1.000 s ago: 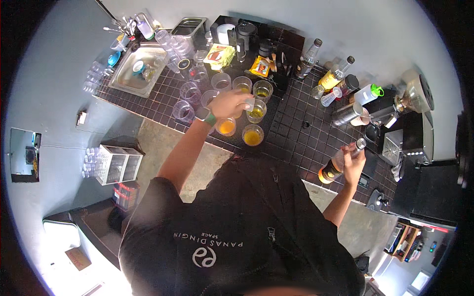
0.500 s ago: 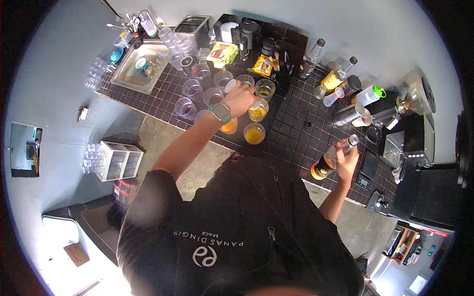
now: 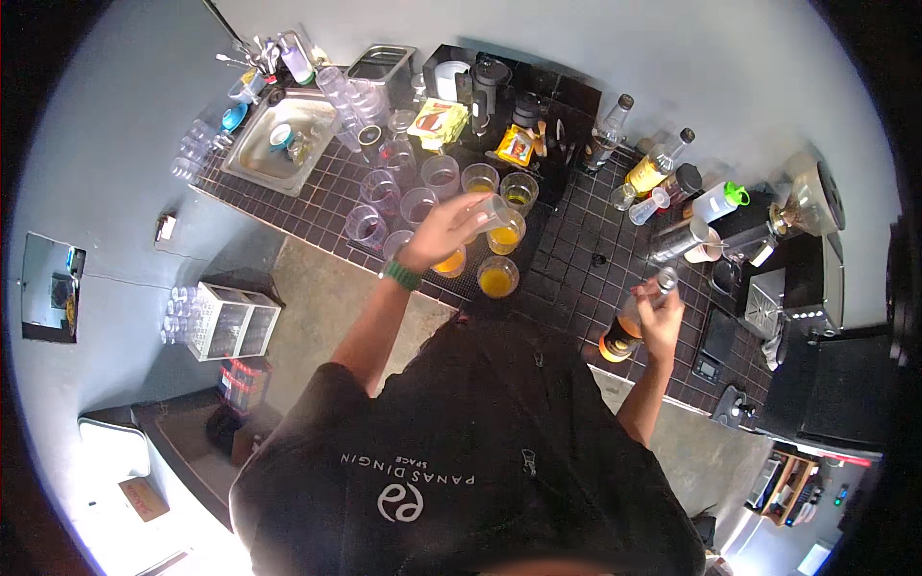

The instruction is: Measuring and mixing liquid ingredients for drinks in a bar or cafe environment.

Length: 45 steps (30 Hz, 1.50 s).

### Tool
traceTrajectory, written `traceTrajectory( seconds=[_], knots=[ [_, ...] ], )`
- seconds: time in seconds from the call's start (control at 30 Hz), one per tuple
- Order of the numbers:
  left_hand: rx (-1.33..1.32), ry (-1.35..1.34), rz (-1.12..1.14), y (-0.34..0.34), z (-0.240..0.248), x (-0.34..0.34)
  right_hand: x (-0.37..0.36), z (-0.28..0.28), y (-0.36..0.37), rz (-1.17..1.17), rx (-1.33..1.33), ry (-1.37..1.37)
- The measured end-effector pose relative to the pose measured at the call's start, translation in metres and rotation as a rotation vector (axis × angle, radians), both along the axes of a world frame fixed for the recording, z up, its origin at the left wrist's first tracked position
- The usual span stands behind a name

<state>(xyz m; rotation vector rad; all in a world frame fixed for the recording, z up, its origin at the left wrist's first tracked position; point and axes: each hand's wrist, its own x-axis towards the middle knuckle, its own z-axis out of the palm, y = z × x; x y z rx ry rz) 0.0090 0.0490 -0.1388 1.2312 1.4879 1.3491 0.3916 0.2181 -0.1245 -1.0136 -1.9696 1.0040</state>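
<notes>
My left hand (image 3: 448, 230), with a green watch band at the wrist, holds a small clear jigger (image 3: 494, 213) over the group of cups. It hangs beside a clear plastic cup with yellow-orange liquid (image 3: 503, 236). Nearer me stands another cup of orange liquid (image 3: 497, 279); a third (image 3: 449, 262) is partly hidden under my hand. My right hand (image 3: 660, 322) is closed around the neck of a glass bottle (image 3: 620, 340) with a dark label and amber liquid. The bottle leans at the counter's near edge, and I cannot tell whether its base touches the tiles.
Several clear cups (image 3: 365, 227) stand left of my left hand. A metal sink (image 3: 279, 173) is at the far left. Bottles (image 3: 653, 165), a second jigger (image 3: 649, 205) and a metal shaker (image 3: 678, 240) stand at the right back, near a coffee grinder (image 3: 814, 207). A scale (image 3: 708, 369) lies right of my right hand.
My left hand has turned over at the wrist and drawn slightly back toward me, still holding the jigger. My right hand and the bottle have shifted a little left, with the bottle more upright.
</notes>
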Motion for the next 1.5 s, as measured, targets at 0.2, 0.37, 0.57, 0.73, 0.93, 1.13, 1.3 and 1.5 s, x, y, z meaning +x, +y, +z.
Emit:
traceTrajectory(
  seconds=[0.2, 0.37, 0.57, 0.73, 0.93, 1.13, 1.3, 1.5],
  knots=[
    [0.212, -0.315, 0.113, -0.018, 0.035, 0.045, -0.083, 0.075, -0.026, 0.238, 0.212, -0.206],
    [0.242, -0.342, 0.076, -0.024, 0.071, 0.066, -0.117, 0.137, -0.033, 0.476, 0.392, -0.361],
    [0.321, -0.308, 0.053, -0.029, 0.101, 0.077, -0.13, 0.178, -0.033, 0.611, 0.621, -0.494],
    [0.379, -0.357, 0.034, -0.027, 0.113, 0.077, -0.132, 0.215, -0.037, 0.653, 0.757, -0.557],
    [0.446, -0.341, 0.001, -0.019, 0.112, 0.076, -0.133, 0.25, -0.035, 0.682, 0.762, -0.768],
    [0.499, -0.249, 0.081, -0.015, 0.115, 0.087, -0.135, 0.271, -0.036, 0.718, 0.833, -0.879],
    [0.514, -0.237, 0.106, -0.014, 0.116, 0.089, -0.139, 0.278, -0.037, 0.711, 0.816, -0.979],
    [0.505, -0.264, 0.095, -0.015, 0.118, 0.089, -0.14, 0.278, -0.034, 0.745, 0.817, -0.951]
  ],
)
